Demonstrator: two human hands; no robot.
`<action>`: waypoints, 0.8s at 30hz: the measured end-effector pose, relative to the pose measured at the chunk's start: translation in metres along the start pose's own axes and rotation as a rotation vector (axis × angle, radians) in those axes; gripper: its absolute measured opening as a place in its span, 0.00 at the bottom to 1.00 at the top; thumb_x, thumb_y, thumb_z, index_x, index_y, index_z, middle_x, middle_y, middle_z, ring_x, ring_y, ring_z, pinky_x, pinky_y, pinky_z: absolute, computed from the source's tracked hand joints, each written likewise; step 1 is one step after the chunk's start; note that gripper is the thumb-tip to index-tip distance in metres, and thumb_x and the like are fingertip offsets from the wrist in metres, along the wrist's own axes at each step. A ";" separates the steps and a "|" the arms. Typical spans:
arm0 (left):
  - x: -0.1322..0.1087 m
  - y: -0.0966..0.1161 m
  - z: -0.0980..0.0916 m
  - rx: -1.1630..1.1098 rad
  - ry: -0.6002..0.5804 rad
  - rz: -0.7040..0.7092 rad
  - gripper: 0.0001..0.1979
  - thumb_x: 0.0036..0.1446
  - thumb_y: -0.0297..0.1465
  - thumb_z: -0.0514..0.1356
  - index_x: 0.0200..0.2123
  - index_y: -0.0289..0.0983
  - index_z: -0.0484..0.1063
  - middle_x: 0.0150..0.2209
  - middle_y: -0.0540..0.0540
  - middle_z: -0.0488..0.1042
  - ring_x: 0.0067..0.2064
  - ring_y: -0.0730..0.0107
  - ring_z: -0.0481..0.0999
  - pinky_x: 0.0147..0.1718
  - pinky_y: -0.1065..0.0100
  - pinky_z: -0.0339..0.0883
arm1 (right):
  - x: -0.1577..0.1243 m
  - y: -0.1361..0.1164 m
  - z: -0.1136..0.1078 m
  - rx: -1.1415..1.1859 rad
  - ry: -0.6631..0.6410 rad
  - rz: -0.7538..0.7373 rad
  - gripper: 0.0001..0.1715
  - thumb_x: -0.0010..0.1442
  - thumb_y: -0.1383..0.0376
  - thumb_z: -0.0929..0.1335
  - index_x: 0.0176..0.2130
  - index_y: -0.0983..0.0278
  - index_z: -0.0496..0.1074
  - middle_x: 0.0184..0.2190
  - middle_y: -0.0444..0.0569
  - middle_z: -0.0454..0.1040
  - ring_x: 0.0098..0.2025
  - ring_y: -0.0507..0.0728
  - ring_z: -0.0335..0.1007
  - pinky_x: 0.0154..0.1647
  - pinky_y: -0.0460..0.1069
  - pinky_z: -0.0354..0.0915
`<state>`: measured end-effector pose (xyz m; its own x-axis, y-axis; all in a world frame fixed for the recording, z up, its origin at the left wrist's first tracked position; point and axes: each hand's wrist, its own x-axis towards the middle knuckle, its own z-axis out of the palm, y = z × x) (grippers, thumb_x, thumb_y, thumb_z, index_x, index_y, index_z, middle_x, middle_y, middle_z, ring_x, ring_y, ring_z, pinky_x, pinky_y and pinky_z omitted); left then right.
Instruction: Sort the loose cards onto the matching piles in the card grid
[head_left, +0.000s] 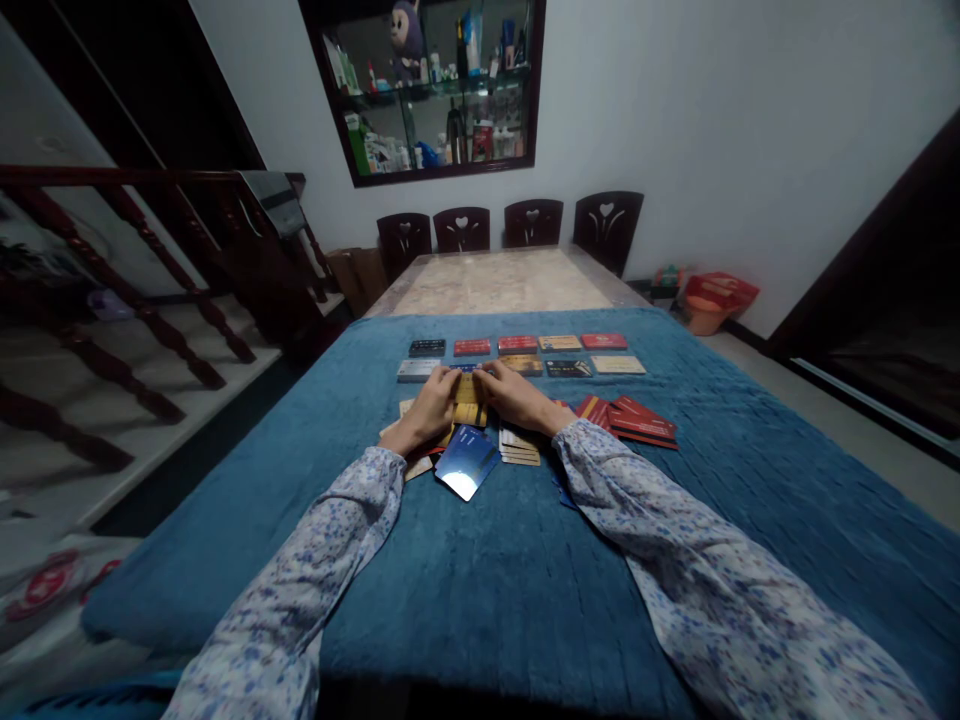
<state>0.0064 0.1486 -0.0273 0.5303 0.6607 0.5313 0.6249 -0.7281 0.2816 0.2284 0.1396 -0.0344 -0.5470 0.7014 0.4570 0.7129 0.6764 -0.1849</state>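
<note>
1. The left hand (429,408) and right hand (519,396) meet at mid-table, both clasped on a small stack of gold cards (469,398), tan with darker bands.
2. The stack is over loose cards on the blue-covered table (487,570), just beyond a glossy blue card (466,466).
3. Fanned red cards (637,422) lie to the right.

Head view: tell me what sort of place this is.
Probably a home dining room: a long table under a blue cloth, four dark chairs at its far end, a stocked wall cabinet.
</note>
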 end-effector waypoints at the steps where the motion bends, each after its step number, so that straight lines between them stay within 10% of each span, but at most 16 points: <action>1: 0.000 -0.001 0.000 -0.002 0.007 0.007 0.31 0.50 0.15 0.57 0.58 0.35 0.70 0.52 0.39 0.71 0.55 0.57 0.73 0.59 0.55 0.71 | 0.000 0.001 0.000 0.005 0.007 -0.007 0.30 0.62 0.75 0.67 0.63 0.68 0.66 0.59 0.65 0.67 0.54 0.63 0.71 0.55 0.56 0.68; 24: 0.007 0.005 -0.004 0.016 -0.074 -0.004 0.26 0.54 0.21 0.60 0.58 0.34 0.68 0.54 0.36 0.71 0.57 0.53 0.72 0.61 0.50 0.69 | 0.003 0.007 -0.026 -0.125 -0.082 0.003 0.27 0.59 0.71 0.69 0.58 0.67 0.70 0.54 0.61 0.71 0.52 0.63 0.66 0.54 0.57 0.64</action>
<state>0.0104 0.1490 -0.0190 0.5683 0.6759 0.4693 0.6361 -0.7226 0.2706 0.2435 0.1406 -0.0114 -0.5749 0.7229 0.3832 0.7611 0.6444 -0.0738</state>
